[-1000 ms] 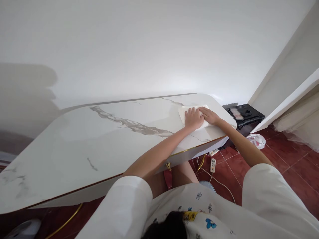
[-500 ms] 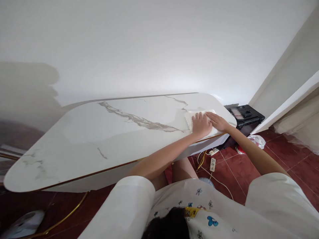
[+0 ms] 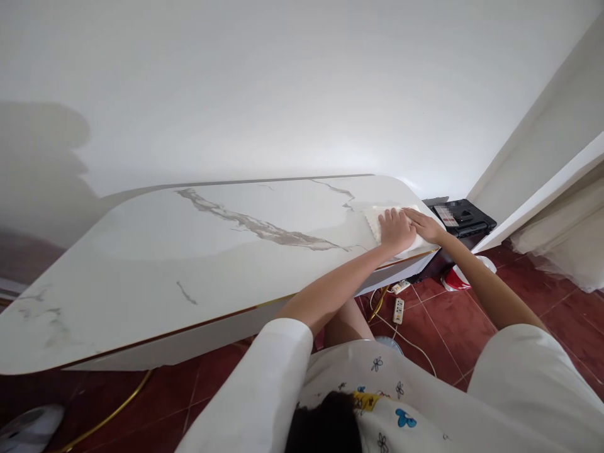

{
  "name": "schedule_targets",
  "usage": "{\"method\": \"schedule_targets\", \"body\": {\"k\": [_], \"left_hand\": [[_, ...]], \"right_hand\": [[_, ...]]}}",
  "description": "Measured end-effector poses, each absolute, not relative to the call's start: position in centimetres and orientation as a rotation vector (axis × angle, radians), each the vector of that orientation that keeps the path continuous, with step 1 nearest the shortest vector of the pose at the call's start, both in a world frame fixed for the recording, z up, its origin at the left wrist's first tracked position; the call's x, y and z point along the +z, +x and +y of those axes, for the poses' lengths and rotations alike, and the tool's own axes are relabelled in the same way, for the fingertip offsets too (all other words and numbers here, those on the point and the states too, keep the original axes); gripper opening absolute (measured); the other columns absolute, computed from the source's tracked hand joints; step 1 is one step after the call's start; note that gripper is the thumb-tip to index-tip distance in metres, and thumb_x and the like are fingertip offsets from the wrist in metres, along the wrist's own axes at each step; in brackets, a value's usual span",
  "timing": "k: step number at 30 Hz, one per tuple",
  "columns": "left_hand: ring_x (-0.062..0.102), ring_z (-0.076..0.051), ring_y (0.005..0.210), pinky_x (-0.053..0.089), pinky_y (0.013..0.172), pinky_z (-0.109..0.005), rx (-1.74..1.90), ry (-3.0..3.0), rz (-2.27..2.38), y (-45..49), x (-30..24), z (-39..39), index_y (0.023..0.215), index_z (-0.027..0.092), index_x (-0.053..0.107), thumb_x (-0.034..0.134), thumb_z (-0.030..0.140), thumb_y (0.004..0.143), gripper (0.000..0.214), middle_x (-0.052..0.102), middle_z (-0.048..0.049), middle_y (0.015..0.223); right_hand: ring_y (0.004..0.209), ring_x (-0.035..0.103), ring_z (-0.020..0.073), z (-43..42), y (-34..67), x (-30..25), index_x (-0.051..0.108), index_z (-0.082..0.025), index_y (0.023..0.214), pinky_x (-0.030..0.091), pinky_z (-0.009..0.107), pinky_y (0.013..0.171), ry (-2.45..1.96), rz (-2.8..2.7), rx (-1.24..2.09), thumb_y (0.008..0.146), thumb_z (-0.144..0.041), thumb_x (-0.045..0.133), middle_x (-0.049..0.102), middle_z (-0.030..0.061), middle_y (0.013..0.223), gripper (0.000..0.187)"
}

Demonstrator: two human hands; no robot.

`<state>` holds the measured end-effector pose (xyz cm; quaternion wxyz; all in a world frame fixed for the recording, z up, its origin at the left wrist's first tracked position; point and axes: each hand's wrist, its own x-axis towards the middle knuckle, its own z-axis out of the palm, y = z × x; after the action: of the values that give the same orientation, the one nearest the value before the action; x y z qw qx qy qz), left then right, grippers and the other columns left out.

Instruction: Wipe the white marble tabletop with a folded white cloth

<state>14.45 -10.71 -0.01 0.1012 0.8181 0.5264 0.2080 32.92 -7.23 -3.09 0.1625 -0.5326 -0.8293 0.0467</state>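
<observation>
A white cloth (image 3: 374, 218) with a scalloped edge lies on the right end of the marble-patterned tabletop (image 3: 155, 270). My left hand (image 3: 397, 230) presses down on it with bent fingers, holding it against the surface. Flat beside it, and touching it, is my right hand (image 3: 423, 225), its fingers stretched out over the cloth toward the left hand. Part of the cloth is hidden under both hands.
A white wall (image 3: 264, 94) runs along the table's back edge. Past the right end stands a black case (image 3: 472, 217). On the red tiled floor lie a power strip (image 3: 399, 311) with a cable and a red and white bag (image 3: 455, 279). Curtain fabric (image 3: 561, 233) hangs at right.
Both hands and the cloth have slid to the right, toward the table's right end. The camera view has shifted slightly, so the table's left end sits further left.
</observation>
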Motion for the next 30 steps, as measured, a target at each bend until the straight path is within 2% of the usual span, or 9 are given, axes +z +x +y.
{"method": "schedule_targets", "body": {"k": [7,12,18,30], "left_hand": [[0.042,-0.029,0.133,0.03,0.112,-0.046,0.674,2.424,1.534,13.6,-0.7,-5.5,0.13,0.017,0.056,0.037,0.033,0.096,0.042,0.055,-0.0129,0.14],[0.042,-0.028,0.132,0.03,0.113,-0.044,0.681,2.412,1.561,11.7,-0.8,-1.3,0.132,0.017,0.054,0.037,0.033,0.096,0.043,0.054,-0.0118,0.14],[0.04,-0.027,0.135,0.027,0.115,-0.043,0.683,2.385,1.609,9.5,-0.8,2.6,0.135,0.019,0.053,0.038,0.032,0.095,0.044,0.053,-0.0104,0.142],[0.041,-0.027,0.134,0.028,0.114,-0.043,0.685,2.349,1.637,7.5,-0.8,8.1,0.134,0.02,0.053,0.037,0.032,0.096,0.043,0.054,-0.01,0.141]], "right_hand": [[0.146,0.039,0.0261,-2.9,31.1,-3.0,0.046,-0.024,0.15,0.031,0.051,0.123,-1.58,-2.307,0.094,0.098,-0.039,0.03,0.046,0.0024,0.155,0.056],[0.146,0.038,0.0258,1.1,28.3,-2.5,0.047,-0.02,0.149,0.032,0.05,0.121,-1.622,-2.286,0.132,0.096,-0.035,0.031,0.044,0.0046,0.156,0.057],[0.146,0.039,0.0269,5.1,25.3,-1.9,0.048,-0.023,0.148,0.036,0.053,0.118,-1.636,-2.272,0.178,0.094,-0.032,0.032,0.045,0.0022,0.156,0.057],[0.145,0.038,0.0276,11.1,23.1,-1.8,0.048,-0.022,0.148,0.033,0.052,0.12,-1.597,-2.299,0.191,0.094,-0.033,0.031,0.045,0.0022,0.156,0.058]]}}
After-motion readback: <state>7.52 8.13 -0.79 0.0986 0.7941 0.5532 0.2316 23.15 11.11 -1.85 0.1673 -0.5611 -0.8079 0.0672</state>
